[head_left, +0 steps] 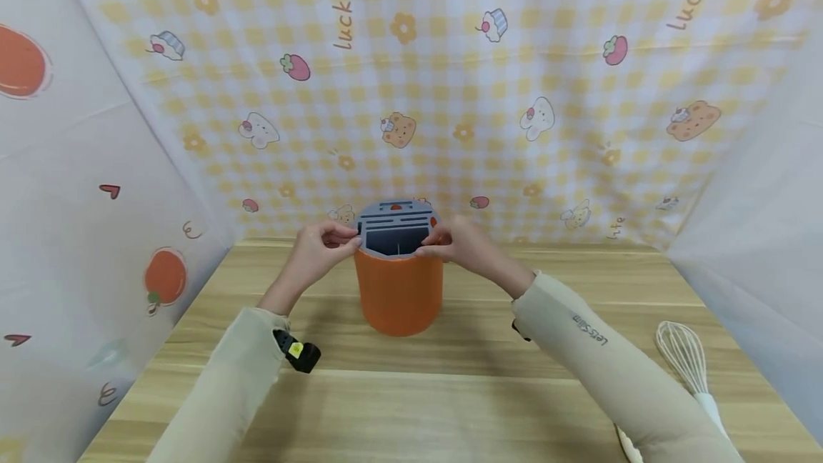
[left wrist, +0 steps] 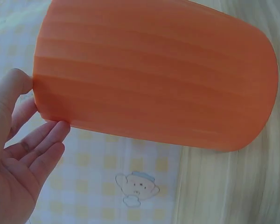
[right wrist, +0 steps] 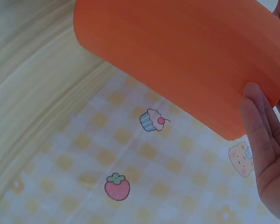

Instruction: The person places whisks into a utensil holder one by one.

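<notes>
An orange knife holder [head_left: 400,295] stands upright on the wooden table, close to the cloth backdrop. Its grey top [head_left: 386,221] has narrow slots and one wide dark opening at the front. At the left of the rim, my left hand [head_left: 321,247] pinches the edge between thumb and fingers. My right hand [head_left: 468,243] grips the opposite side of the rim, thumb near the front edge. In the left wrist view the left fingertips [left wrist: 60,127] touch the ribbed orange wall. Fingers of the right hand [right wrist: 266,135] lie along the outer wall in the right wrist view.
A whisk [head_left: 684,359] with a white handle lies at the table's right, partly behind the right sleeve [head_left: 598,356]. A pale curved object [head_left: 630,446] shows below that sleeve. The checked cloth [head_left: 450,91] hangs behind, with white sheets at both sides.
</notes>
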Motion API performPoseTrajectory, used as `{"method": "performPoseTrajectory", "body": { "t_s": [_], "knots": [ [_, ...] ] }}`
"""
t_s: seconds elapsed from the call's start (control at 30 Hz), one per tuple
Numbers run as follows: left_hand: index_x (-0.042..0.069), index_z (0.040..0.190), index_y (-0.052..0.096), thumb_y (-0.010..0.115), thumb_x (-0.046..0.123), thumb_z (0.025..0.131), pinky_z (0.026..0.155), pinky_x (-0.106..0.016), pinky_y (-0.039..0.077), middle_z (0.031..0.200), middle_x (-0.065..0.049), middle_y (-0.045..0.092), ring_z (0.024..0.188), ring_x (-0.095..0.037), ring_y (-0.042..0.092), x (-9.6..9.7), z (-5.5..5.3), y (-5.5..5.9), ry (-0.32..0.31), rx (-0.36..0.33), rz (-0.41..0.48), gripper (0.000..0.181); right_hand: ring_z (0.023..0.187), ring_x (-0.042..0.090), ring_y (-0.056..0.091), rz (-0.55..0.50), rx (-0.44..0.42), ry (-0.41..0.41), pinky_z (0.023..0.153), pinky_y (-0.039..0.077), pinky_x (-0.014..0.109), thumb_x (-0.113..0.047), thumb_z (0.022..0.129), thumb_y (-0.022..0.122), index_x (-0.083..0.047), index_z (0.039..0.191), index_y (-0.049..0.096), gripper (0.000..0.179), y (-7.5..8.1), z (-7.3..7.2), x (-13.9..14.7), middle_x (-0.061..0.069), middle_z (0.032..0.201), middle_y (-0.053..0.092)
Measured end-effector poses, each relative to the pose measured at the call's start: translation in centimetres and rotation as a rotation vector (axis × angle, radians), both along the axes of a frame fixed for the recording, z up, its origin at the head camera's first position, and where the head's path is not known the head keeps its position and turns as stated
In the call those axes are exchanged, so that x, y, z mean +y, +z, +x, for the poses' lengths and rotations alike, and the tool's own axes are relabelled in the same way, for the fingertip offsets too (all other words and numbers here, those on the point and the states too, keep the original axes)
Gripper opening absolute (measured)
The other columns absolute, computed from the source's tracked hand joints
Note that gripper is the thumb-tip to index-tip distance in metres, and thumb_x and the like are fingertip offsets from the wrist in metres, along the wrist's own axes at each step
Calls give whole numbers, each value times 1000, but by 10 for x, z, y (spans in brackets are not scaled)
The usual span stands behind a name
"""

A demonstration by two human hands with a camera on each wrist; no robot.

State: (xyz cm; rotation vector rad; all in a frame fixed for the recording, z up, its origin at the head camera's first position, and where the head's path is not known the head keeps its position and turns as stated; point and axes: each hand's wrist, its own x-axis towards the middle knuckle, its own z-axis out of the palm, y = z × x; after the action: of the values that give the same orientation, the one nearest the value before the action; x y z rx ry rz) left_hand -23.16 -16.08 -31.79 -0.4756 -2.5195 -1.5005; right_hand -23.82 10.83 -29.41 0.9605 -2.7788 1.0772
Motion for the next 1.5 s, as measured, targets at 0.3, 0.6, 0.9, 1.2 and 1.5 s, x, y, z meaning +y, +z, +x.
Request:
{"method": "performPoseTrajectory", "body": {
  "t_s": [0.3, 0.6, 0.9, 1.2, 1.5],
  "knots": [
    [2, 95, 68, 70, 16, 81, 67, -25, 54, 94, -10, 64, 79, -21, 63, 16, 4, -1, -38, -9, 9, 20, 52, 11, 53, 3, 92, -1, 48, 44, 24, -23, 81, 71, -5, 89, 73, 20, -3, 14, 17, 1, 63, 62],
    [2, 96, 68, 71, 15, 80, 68, -26, 54, 96, -10, 62, 81, -21, 63, 27, 5, -3, -86, -10, 50, 20, 57, 7, 54, -22, 70, -31, 52, 47, 25, -26, 81, 70, -6, 89, 73, 22, -5, 29, 29, -4, 69, 63],
    [3, 95, 68, 71, 15, 80, 70, -27, 54, 96, -9, 64, 82, -20, 64, 44, 6, -4, -144, -38, 78, 19, 58, 6, 53, -14, 123, -88, 51, 47, 24, -26, 80, 71, -10, 85, 72, 17, -8, 46, 47, -7, 69, 63],
    [-7, 94, 65, 68, 2, 81, 73, -29, 54, 96, -19, 62, 87, -31, 62, 61, 38, 27, -182, -61, 66, 16, 57, 3, 54, 2, 131, -91, 52, 48, 23, -27, 80, 71, -10, 86, 72, 19, -6, 59, 58, -7, 72, 64],
    [-4, 92, 66, 70, 6, 79, 82, -38, 52, 97, -15, 64, 89, -27, 62, 65, 39, 12, -177, -64, 69, 17, 57, 3, 53, -13, 86, -86, 51, 48, 22, -25, 81, 71, -9, 88, 71, 18, -8, 72, 68, -9, 71, 63]
  ]
}}
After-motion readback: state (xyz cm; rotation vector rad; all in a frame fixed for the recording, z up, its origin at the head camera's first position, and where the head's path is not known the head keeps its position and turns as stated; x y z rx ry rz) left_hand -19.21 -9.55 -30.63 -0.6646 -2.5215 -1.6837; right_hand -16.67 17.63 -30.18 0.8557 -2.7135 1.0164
